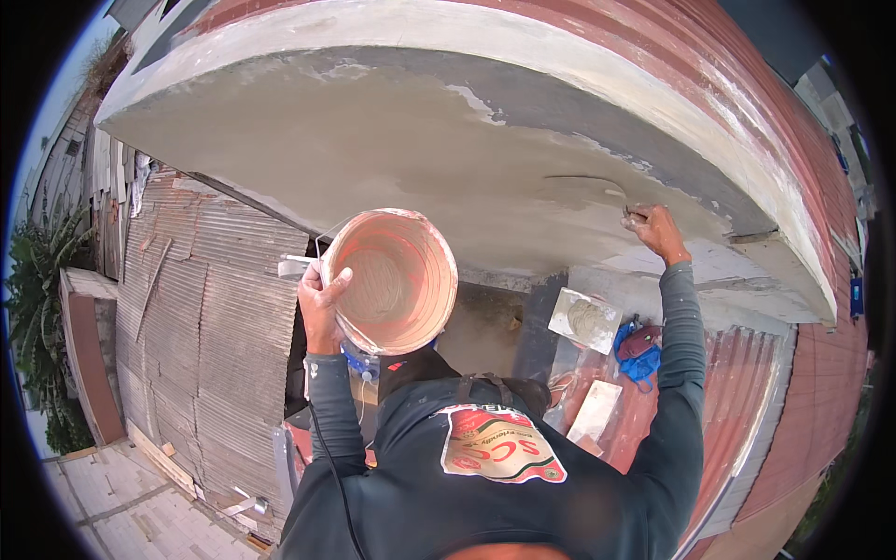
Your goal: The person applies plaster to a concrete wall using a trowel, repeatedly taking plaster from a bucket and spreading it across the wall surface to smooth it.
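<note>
Grey plaster (373, 140) coats the far surface, where the right hand (658, 233), curled tightly round a trowel (593, 177), lays it seemingly flat, while the left hand (322, 308) grips the bucket (387, 275) by its rim, near left, presumably for easy reach.

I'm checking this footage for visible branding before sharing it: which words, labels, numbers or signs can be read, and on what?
Dark shirt: large lettering on a red and tan printed panel; legible in part, wording withheld.
Same shirt, above the panel: white lettering, partly hidden in the folds; not quoted.
Smaller print within the panel: too small to read reliably.
Bucket: no lettering visible on the side shown.
</note>
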Available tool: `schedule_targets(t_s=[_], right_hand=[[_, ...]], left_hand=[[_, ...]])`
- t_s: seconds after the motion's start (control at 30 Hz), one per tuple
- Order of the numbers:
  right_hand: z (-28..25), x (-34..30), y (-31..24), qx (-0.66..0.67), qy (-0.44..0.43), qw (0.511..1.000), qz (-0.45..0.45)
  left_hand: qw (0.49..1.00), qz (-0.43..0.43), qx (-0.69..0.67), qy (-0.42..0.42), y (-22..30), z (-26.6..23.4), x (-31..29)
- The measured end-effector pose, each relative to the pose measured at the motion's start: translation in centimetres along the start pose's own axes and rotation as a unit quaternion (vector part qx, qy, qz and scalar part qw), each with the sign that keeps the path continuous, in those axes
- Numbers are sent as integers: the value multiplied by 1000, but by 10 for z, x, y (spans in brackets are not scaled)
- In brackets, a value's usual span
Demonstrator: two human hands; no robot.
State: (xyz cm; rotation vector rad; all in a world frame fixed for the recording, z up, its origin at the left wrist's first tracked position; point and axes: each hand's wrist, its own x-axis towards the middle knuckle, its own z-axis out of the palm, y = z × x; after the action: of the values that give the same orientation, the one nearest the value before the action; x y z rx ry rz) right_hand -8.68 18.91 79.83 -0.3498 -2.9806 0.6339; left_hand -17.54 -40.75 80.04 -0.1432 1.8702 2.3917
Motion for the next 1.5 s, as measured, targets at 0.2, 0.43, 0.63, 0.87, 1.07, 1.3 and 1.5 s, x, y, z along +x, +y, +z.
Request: schedule_targets(t_s=[0.2, 0.43, 0.63, 0.87, 1.07, 1.3, 1.5], right_hand=[[-69, -52, -101, 53, 11, 998, -39], [12, -76, -224, 29, -62, 980, -187], [116, -46, -322, -91, -104, 970, -198], [114, -59, -342, 64, -158, 967, -190], [44, -67, -333, 364, -385, 848, -3], [52, -78, -341, 663, -439, 601, 84], [67, -70, -354, 835, -482, 247, 97]], left_hand=[[997, 55, -21, -40, -6, 0, 9], [993, 90, 1, -79, 20, 35, 7], [961, 206, 92, -162, 32, 50, 4], [894, 379, 158, -182, 74, 47, -7], [890, 404, 116, -177, 96, 41, -20], [914, 383, 22, -130, 105, 49, -15], [928, 348, -76, -109, 102, 55, -16]])
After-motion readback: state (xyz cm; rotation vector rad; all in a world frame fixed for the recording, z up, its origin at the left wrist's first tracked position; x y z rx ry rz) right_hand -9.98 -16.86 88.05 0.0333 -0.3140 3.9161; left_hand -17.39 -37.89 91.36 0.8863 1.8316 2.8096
